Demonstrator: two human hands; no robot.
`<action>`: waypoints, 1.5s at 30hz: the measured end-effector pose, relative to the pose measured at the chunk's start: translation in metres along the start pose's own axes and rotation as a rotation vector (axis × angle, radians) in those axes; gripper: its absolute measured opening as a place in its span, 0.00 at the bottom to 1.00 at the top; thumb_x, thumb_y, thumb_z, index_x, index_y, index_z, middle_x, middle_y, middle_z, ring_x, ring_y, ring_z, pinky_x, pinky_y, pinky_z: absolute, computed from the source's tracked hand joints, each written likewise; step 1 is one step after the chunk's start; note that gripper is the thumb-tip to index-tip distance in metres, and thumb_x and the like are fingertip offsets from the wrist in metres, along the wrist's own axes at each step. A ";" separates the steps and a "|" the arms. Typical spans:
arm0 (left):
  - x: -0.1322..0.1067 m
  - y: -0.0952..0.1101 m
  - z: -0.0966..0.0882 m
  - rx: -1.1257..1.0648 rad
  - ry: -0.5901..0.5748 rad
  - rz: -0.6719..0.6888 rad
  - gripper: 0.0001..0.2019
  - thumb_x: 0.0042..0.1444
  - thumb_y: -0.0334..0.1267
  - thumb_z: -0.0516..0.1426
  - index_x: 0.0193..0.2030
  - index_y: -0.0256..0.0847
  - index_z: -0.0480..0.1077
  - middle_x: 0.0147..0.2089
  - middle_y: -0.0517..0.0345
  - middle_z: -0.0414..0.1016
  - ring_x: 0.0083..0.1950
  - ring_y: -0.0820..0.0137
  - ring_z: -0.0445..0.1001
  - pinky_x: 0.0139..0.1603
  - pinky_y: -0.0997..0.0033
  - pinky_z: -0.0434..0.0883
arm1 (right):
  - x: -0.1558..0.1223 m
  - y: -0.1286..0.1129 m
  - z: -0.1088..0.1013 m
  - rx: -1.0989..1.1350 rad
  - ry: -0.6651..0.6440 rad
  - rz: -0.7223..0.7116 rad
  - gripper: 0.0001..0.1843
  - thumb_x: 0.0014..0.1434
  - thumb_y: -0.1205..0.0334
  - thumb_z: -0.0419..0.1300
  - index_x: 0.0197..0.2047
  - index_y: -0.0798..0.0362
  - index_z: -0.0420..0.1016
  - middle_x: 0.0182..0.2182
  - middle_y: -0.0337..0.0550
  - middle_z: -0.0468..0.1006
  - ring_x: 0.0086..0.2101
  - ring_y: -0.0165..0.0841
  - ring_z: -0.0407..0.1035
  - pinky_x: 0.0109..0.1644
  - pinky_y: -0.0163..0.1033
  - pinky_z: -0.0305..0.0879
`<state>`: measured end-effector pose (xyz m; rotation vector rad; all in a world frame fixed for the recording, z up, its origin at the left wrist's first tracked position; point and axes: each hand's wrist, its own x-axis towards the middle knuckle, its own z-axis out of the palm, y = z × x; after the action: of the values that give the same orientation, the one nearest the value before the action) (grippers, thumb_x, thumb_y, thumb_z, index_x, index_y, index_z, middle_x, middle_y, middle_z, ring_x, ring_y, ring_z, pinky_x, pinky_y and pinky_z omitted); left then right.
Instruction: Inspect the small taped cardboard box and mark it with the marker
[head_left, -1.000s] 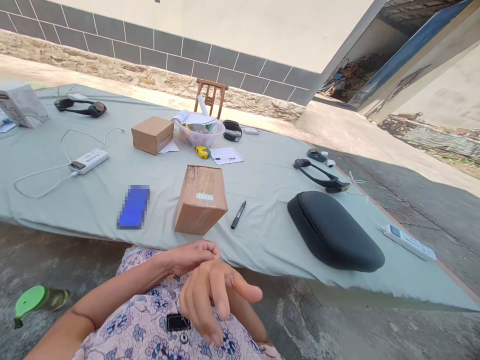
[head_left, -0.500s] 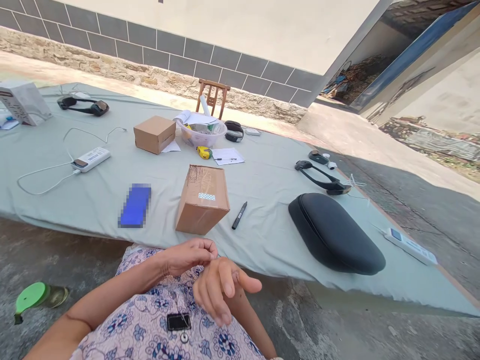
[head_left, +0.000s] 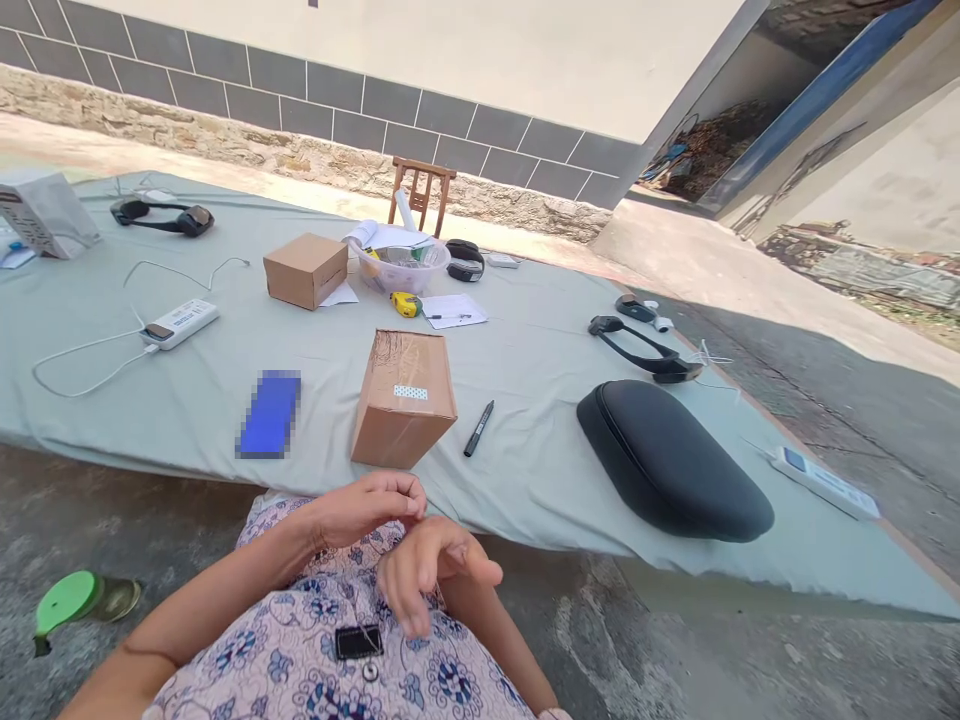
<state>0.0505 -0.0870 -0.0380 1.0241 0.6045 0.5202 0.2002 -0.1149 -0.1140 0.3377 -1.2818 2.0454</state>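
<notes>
My left hand point(head_left: 373, 508) is over my lap by the table's front edge, its fingers curled in and its fingertips close to the back of my right hand. Whatever those fingers may hold is hidden. My right hand point(head_left: 431, 572) hangs just below and to the right, palm down, thumb stretched out and fingers loosely apart, with nothing in it. Just beyond both hands, a taped cardboard box point(head_left: 409, 400) stands on the cloth-covered table point(head_left: 525, 500). A black marker point(head_left: 478, 429) lies to the right of the box.
Left of the box lies a blurred-out blue rectangle point(head_left: 270, 415). A black case point(head_left: 671, 460) sits on the right. Farther back are a smaller carton point(head_left: 306, 270), a filled plastic basket point(head_left: 401, 272), a tape measure point(head_left: 406, 304), and a power strip point(head_left: 180, 323). A green-lidded bottle point(head_left: 71, 600) is on the ground.
Both hands have shifted slightly left. My right hand has dropped a little and turned, and a small gap shows more between it and my left fingers. The table items stay put.
</notes>
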 end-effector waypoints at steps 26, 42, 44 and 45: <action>-0.012 -0.028 -0.081 0.921 0.651 0.059 0.30 0.58 0.52 0.56 0.63 0.39 0.60 0.57 0.42 0.72 0.55 0.56 0.73 0.48 0.59 0.71 | -0.063 -0.113 -0.128 -2.076 1.262 0.915 0.20 0.65 0.58 0.57 0.58 0.53 0.75 0.63 0.60 0.67 0.58 0.52 0.66 0.55 0.55 0.67; 0.039 -0.020 -0.080 0.812 0.560 0.124 0.20 0.59 0.44 0.53 0.56 0.39 0.65 0.49 0.45 0.78 0.51 0.53 0.76 0.52 0.56 0.70 | -0.005 -0.061 -0.083 -1.761 0.816 0.238 0.31 0.66 0.54 0.55 0.70 0.50 0.57 0.61 0.55 0.70 0.60 0.44 0.65 0.63 0.56 0.66; 0.051 -0.021 -0.077 0.750 0.560 0.135 0.16 0.58 0.45 0.55 0.49 0.39 0.68 0.48 0.44 0.78 0.50 0.53 0.75 0.49 0.57 0.70 | 0.002 -0.066 -0.084 -1.856 0.870 0.147 0.31 0.67 0.53 0.54 0.71 0.50 0.57 0.62 0.55 0.68 0.61 0.44 0.64 0.66 0.55 0.63; 0.056 -0.021 -0.076 0.680 0.553 0.130 0.15 0.57 0.46 0.56 0.47 0.39 0.68 0.47 0.44 0.78 0.47 0.54 0.76 0.46 0.59 0.70 | 0.004 -0.069 -0.085 -1.895 0.894 0.131 0.30 0.67 0.52 0.54 0.70 0.49 0.58 0.61 0.55 0.68 0.61 0.44 0.63 0.66 0.55 0.63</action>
<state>0.0422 -0.0123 -0.0987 1.5812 1.2655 0.7437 0.2548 -0.0203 -0.1049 -1.3149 -1.8656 0.1826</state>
